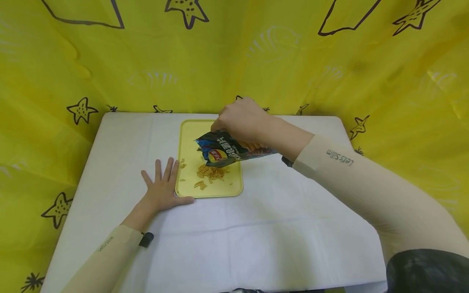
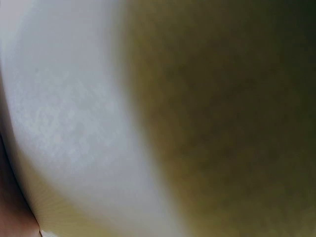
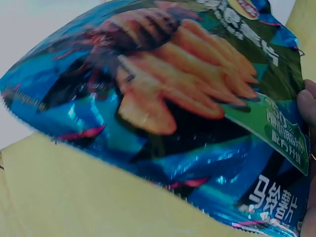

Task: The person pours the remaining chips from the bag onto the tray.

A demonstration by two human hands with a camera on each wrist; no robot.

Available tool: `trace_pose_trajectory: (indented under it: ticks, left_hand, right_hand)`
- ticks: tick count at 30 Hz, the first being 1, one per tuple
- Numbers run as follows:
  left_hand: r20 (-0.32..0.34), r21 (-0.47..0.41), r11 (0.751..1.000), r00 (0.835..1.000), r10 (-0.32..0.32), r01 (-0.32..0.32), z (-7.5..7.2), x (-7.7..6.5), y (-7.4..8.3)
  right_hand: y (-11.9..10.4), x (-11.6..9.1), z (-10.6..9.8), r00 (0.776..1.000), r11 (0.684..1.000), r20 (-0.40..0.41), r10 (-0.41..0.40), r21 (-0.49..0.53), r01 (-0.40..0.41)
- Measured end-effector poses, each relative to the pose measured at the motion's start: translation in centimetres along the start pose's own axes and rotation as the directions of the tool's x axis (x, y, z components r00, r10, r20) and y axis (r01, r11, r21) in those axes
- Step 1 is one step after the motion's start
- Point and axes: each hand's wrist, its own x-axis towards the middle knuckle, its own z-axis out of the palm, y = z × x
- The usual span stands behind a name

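My right hand grips a dark blue and black bag of potato chips from above. The bag lies tilted over a yellow tray, its crumpled end toward the left. Under that end sits a small heap of broken chips, with a few pieces scattered around it. In the right wrist view the bag's printed front fills most of the picture, and fingers show at the right edge. My left hand is spread flat on the table, with forefinger and thumb at the tray's near left corner.
A white cloth covers the table. Behind it hangs a yellow curtain with starfish and fish drawings. The left wrist view is mostly blurred sleeve and white cloth.
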Motion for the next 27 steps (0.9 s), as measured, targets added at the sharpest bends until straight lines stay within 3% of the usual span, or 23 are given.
trace_pose_trajectory:
  ticks: [11, 18, 23, 27]
  left_hand:
    - [0.006, 0.019, 1.0, 1.0, 0.0, 0.0, 0.2, 0.2, -0.1]
    - [0.015, 0.012, 1.0, 1.0, 0.001, -0.001, 0.2, 0.2, -0.2]
    - [0.013, 0.006, 1.0, 1.0, 0.003, -0.003, 0.0, 0.1, 0.0]
    - [0.033, 0.005, 1.0, 0.999, 0.0, 0.0, -0.1, 0.1, 0.1]
  right_hand:
    - [0.1, 0.0, -0.3, 1.0, 1.0, 0.0, -0.012, -0.002, 0.012]
    - [-0.3, 0.4, -1.0, 0.999, 0.999, 0.04, -0.03, -0.025, 0.031]
    - [-0.5, 0.8, -1.0, 0.999, 0.999, -0.005, -0.041, -0.023, 0.041]
    - [-0.7, 1.0, -1.0, 0.999, 0.998, 0.014, -0.049, -0.035, 0.05]
